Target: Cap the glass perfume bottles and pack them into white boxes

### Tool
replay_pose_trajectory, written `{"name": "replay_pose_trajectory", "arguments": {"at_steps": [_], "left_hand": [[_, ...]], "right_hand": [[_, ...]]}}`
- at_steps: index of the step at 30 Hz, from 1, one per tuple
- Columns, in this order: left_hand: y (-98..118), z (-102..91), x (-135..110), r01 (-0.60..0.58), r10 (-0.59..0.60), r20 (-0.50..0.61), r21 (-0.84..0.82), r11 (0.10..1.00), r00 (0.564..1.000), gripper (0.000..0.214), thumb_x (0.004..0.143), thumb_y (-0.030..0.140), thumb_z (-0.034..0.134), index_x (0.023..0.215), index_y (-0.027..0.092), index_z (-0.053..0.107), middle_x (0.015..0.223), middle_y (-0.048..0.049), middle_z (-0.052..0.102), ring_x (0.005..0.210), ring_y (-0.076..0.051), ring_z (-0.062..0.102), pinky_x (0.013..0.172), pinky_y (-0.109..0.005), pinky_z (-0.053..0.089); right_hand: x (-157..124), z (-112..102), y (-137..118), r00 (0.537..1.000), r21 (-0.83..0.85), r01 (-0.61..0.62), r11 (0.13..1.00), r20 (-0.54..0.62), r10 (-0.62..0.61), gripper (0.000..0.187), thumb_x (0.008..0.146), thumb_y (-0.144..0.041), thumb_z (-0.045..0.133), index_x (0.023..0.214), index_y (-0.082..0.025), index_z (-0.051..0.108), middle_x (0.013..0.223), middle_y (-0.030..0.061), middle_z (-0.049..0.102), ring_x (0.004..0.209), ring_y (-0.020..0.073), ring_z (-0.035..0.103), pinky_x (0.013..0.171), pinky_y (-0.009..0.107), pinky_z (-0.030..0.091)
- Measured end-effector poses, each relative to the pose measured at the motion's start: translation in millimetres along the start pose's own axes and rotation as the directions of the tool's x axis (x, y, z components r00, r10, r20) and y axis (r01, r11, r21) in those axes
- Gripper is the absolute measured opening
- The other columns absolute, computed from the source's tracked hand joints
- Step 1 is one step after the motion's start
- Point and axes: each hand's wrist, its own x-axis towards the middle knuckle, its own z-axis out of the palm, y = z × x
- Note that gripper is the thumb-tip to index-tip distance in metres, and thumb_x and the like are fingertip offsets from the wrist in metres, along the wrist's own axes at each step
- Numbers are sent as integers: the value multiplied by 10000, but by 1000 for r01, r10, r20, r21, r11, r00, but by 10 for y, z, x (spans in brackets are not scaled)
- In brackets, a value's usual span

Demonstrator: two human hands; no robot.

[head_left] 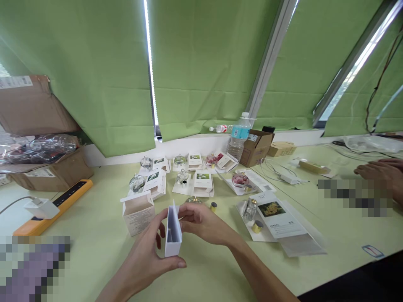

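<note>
A small white folded card piece, open along its top, is held upright between my hands. My left hand grips its left side, thumb along the near bottom. With its fingers bent, my right hand pinches the far right edge. Just left stands a white carton with its top flap raised. Behind my right hand a glass bottle is partly hidden, and a gold cap lies beside it. To the right, another glass bottle and a gold cap rest on a flattened printed box.
Several glass bottles with opened boxes stand in rows behind, one a pink bottle. A water bottle and brown box are at the wall. An orange power strip lies left. Another person's hands are at right.
</note>
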Motion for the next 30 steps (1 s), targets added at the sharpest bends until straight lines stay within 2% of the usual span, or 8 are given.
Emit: {"name": "replay_pose_trajectory", "arguments": {"at_steps": [4,8,13,16,19,24,27,30], "left_hand": [[85,5,-1,-24,25,-77,18,1000,997,836,551,329,820,1304,285,460,1253,-108,556,1118,-363,512,920,-480,414],[143,29,-8,-57,59,-151,16,998,987,819,532,321,833,1257,271,452,1283,-102,532,1218,-373,457,980,-503,375],[137,57,-9,-32,39,-229,32,999,973,888,525,354,840,1285,242,395,1214,-102,570,1140,-357,531,916,-475,438],[157,15,-1,2,8,-145,66,998,989,974,525,385,840,1344,238,335,1205,-105,572,1105,-356,546,890,-474,456],[179,-42,10,4,1,-68,76,997,998,966,550,412,824,1358,242,323,1255,-115,538,1136,-366,521,904,-468,449],[159,-38,7,-2,6,-110,34,999,994,909,625,359,776,1377,251,279,1302,-111,503,1180,-349,489,951,-470,415],[135,-27,-4,-15,7,-113,-71,997,994,911,643,342,768,1388,264,250,1323,-97,489,1190,-323,481,967,-446,412],[112,-62,-6,-71,73,-5,-271,960,997,834,675,407,752,1363,267,303,1294,-80,511,1165,-290,493,953,-394,426]], "right_hand": [[3,-5,18,1000,-108,29,994,-9,-30,315,830,-380,652,1107,-231,639,1096,60,651,899,188,645,793,338,524],[-6,-38,52,997,-196,24,980,-70,-38,364,845,-359,642,1182,-233,590,1145,73,645,943,201,631,823,358,515],[-25,-38,31,999,-221,22,975,-35,-30,357,868,-343,614,1206,-236,576,1131,68,664,964,201,635,849,359,502],[-35,-28,-5,999,-253,44,966,27,-39,336,877,-325,598,1204,-245,590,1103,59,666,958,201,637,851,354,498],[-48,-24,-52,993,-260,88,962,101,-63,342,885,-315,586,1222,-258,587,1112,54,651,971,204,630,851,347,497],[-68,-2,-118,988,-202,110,973,130,-84,326,921,-338,527,1229,-246,581,1134,62,641,999,210,613,867,353,492],[-59,25,-108,990,-216,117,969,98,-98,341,911,-340,545,1240,-251,568,1122,62,633,983,210,609,859,362,497],[-42,48,-54,992,-237,124,963,28,-121,441,855,-333,630,1279,-269,527,1091,55,617,950,203,601,849,363,501]]}}
